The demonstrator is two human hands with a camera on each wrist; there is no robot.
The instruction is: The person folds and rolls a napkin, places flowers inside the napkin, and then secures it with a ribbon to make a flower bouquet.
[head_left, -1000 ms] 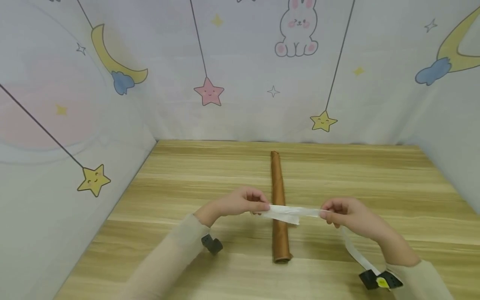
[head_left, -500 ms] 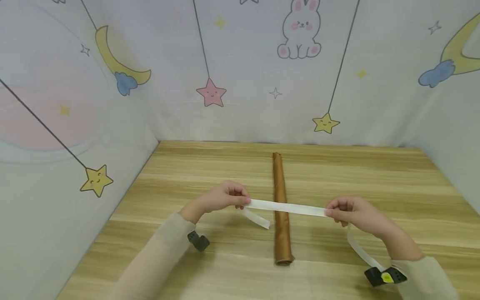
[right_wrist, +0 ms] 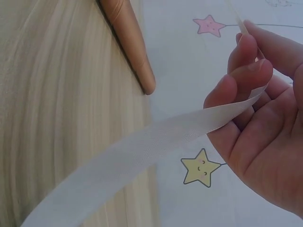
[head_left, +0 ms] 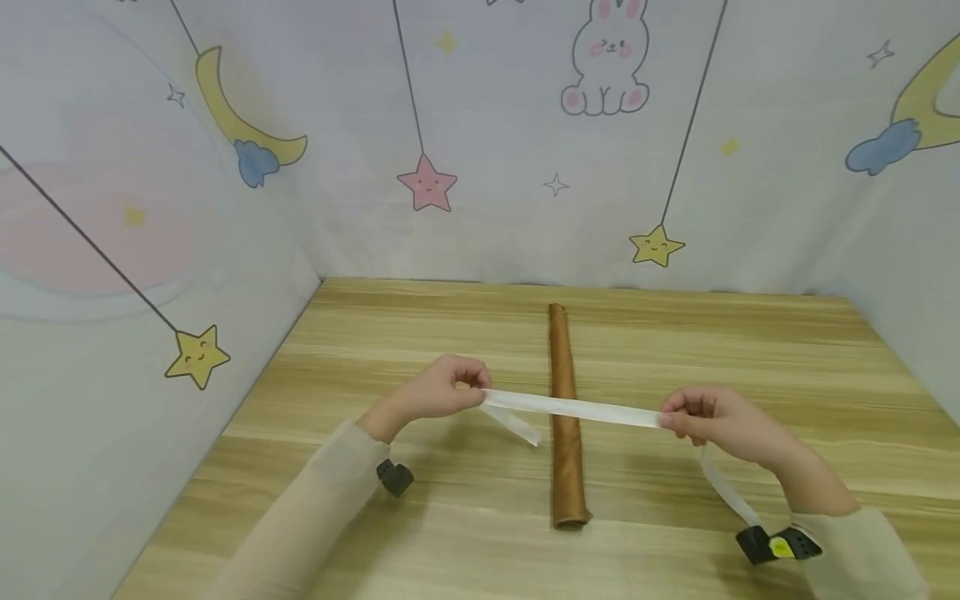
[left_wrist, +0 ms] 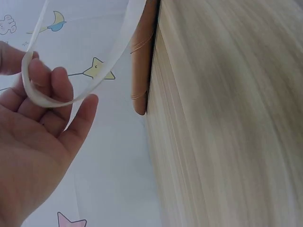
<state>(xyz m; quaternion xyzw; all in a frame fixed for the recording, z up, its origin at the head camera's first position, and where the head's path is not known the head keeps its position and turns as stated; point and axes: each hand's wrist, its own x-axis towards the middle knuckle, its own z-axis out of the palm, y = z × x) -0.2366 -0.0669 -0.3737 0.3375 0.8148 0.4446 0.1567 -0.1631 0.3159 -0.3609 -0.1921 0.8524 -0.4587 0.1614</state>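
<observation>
Just changed: A second ago the white ribbon (head_left: 573, 408) was bunched up and the hands were closer. Now the left hand (head_left: 435, 389) has moved out from the brown roll (head_left: 567, 483), and the ribbon's middle is straight and flat. That seems good for the work, because a smooth ribbon should be easier to guide.
Left fingers: The thumb and a finger pinch the ribbon with no gap, and the other fingers curl loosely. A short tail hangs from them toward the roll.
Right fingers: The right hand (head_left: 723, 425) pinches the ribbon between thumb and finger too, with the rest bent. A longer tail droops near the black camera (head_left: 753, 546) on that wrist.
Ribbon place: It stretches between the hands and crosses over the roll. It looks held up in the air, not touching the roll.
Brown roll: It lies flat on the table (head_left: 660, 542), pointing away from the person. Neither hand touches it.
Table edges: The roll's far end is near the back edge, by the wall cloth (head_left: 510, 242). The side edges are well away from the roll.
Room to move: Wood shows on both sides of the roll, so each hand seems to have space. The drooping right tail might catch on the camera.
</observation>
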